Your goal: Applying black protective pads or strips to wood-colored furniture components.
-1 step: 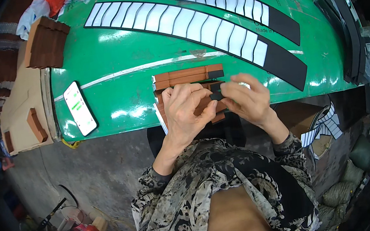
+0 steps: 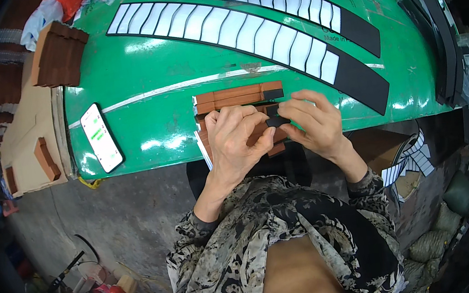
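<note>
On green table (image 2: 178,65), two long black strips (image 2: 267,31) with white pieces, far from near edge. At near edge, stack of brown bars (image 2: 237,96), phone (image 2: 101,137) well left with free room between. Left hand (image 2: 236,137) and right hand (image 2: 310,122) together, both pinching small black piece (image 2: 277,121) over bars.

The desk (image 2: 178,65) has a glossy green painted top that throws back the light. The brown strips (image 2: 228,97) look like matt wood with black ends. At twelve o'clock, long black sheets (image 2: 367,86) look matt, carrying smooth white stickers (image 2: 231,27). At nine o'clock the phone (image 2: 101,137) shows glossy glass.
</note>
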`<state>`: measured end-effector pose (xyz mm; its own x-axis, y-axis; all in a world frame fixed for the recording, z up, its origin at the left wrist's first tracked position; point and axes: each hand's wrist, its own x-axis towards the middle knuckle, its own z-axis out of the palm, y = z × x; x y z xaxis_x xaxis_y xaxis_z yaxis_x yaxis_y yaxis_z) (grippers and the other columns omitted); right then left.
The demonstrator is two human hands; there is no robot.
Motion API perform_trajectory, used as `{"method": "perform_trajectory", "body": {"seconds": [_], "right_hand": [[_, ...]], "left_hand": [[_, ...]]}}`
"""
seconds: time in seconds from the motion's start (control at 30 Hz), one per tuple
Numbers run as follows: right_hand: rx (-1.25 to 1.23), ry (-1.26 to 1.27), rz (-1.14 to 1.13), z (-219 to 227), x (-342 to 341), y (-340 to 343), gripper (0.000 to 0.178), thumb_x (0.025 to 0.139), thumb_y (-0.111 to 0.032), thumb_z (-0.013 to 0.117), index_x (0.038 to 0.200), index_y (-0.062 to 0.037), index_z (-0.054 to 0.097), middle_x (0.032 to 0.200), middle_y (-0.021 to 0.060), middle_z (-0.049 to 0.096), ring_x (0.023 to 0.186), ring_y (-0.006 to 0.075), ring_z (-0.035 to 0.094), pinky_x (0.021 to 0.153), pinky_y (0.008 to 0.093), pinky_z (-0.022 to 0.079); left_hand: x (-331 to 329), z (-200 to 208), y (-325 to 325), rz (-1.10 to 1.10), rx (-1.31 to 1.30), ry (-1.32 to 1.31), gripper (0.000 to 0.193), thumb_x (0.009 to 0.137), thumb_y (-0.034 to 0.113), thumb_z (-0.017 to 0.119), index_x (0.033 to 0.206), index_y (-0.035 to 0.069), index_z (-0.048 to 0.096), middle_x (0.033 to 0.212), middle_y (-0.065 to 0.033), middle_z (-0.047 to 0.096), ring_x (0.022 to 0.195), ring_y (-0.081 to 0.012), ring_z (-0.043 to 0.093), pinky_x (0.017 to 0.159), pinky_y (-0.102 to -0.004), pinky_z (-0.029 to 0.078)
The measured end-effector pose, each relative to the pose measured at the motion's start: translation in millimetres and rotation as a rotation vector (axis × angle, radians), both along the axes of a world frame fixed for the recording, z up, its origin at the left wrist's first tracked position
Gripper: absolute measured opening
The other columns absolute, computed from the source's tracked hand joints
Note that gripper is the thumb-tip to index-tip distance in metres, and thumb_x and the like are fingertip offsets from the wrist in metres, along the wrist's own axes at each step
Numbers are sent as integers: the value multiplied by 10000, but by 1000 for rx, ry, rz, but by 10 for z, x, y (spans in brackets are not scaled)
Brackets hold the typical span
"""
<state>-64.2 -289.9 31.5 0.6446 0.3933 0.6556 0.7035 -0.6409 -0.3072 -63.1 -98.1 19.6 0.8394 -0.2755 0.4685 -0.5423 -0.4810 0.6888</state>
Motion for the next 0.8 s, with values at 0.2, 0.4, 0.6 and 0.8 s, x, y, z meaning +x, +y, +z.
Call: {"method": "perform_trajectory", "body": {"seconds": [0.2, 0.4, 0.6, 0.8], "right_hand": [[-50, 266, 35, 50, -9, -54, 315, 613, -92, 755, 914, -84, 663, 896, 24, 627, 864, 235, 603, 643, 324, 522], [-109, 260, -7, 114, -2, -99, 281, 608, -85, 757, 873, -91, 663, 873, 19, 619, 834, 225, 597, 633, 327, 515], [34, 340, -123, 54, 147, -249, 274, 645, -94, 772, 905, -100, 684, 867, 36, 628, 801, 212, 584, 634, 323, 498], [91, 385, -178, -77, 266, -211, 219, 701, -130, 759, 904, -80, 694, 859, 41, 641, 791, 205, 577, 653, 319, 482]], "left_hand": [[-1, -46, -7, -11, 76, -89, 268, 623, 149, 763, 857, 79, 653, 900, 0, 605, 813, -173, 546, 727, -360, 299], [11, 23, 11, -36, 142, -66, 382, 646, 200, 764, 982, 68, 639, 975, -33, 606, 894, -207, 551, 755, -359, 321], [32, -106, -76, 129, 490, -123, 497, 693, 298, 740, 1103, 55, 600, 1094, -49, 573, 1005, -206, 530, 780, -396, 301], [-9, -154, -120, 145, 578, -97, 499, 693, 343, 732, 1094, 72, 607, 1124, -52, 558, 1049, -196, 511, 779, -413, 296]]}}
